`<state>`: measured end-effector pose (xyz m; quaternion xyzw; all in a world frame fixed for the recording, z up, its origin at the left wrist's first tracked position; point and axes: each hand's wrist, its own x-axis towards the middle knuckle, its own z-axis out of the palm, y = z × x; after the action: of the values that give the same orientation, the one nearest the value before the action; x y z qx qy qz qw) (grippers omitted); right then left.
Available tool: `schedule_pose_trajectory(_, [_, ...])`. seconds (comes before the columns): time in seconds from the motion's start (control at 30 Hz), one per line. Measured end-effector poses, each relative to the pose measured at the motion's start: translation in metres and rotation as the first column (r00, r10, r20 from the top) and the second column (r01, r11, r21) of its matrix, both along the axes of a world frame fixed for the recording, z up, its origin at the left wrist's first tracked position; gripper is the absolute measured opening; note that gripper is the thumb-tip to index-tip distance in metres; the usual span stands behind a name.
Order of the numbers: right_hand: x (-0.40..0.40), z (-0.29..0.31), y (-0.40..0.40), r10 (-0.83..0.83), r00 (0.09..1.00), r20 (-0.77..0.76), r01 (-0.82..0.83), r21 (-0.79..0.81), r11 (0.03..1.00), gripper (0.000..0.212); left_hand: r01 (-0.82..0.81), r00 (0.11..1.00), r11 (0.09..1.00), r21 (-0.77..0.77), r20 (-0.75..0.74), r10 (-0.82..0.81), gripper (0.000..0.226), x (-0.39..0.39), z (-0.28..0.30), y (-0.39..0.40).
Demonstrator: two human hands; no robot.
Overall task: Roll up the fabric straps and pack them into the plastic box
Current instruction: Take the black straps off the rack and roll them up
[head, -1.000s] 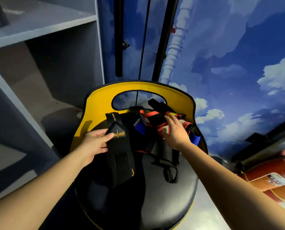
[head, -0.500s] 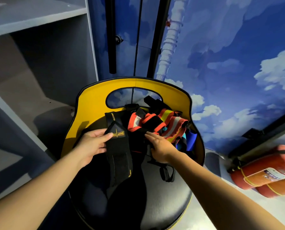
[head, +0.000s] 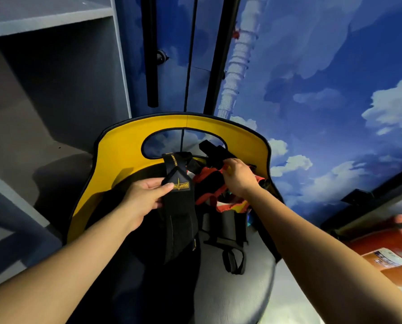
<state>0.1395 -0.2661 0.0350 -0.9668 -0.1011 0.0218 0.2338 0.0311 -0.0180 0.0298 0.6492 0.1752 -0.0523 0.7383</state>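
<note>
A black strap with yellow lettering [head: 179, 206] hangs down over the black seat of a chair [head: 237, 291]. My left hand [head: 143, 197] pinches it near its yellow label. Beside it lies a tangle of red-orange and black straps [head: 209, 185] against the yellow chair back [head: 125, 146]. My right hand [head: 238, 176] is closed on a black strap [head: 212, 152] at the top of that pile. A thin black strap with a loop [head: 233, 260] trails toward the seat's front. No plastic box is in view.
Grey shelving [head: 43, 94] stands to the left of the chair. A wall painted with blue sky and clouds [head: 323, 90] rises behind and to the right. A red fire extinguisher [head: 387, 251] lies on the floor at the right.
My right hand has moved from the seat up and back to the top of the strap pile and closed on a black strap. My left hand has lifted the lettered strap slightly.
</note>
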Motion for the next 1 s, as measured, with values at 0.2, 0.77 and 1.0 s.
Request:
schedule_pose_trajectory(0.2, [0.056,-0.021,0.012,-0.051,0.993,-0.107,0.035,-0.150,0.988,0.057,0.006,1.000,1.000,0.004,-0.004,-0.006,0.017,0.027,-0.009,0.001])
schedule_pose_trajectory(0.77, [0.076,-0.041,0.018,-0.109,0.992,0.069,0.125,-0.333,0.935,0.035,0.040,0.999,0.998,-0.044,-0.001,-0.040,0.027,0.034,-0.025,0.008])
schedule_pose_trajectory(1.0, [0.056,-0.005,0.011,0.095,0.904,0.418,0.061,-0.345,0.937,0.017,0.017,1.000,0.999,-0.030,0.009,-0.017,0.031,0.027,-0.014,0.017])
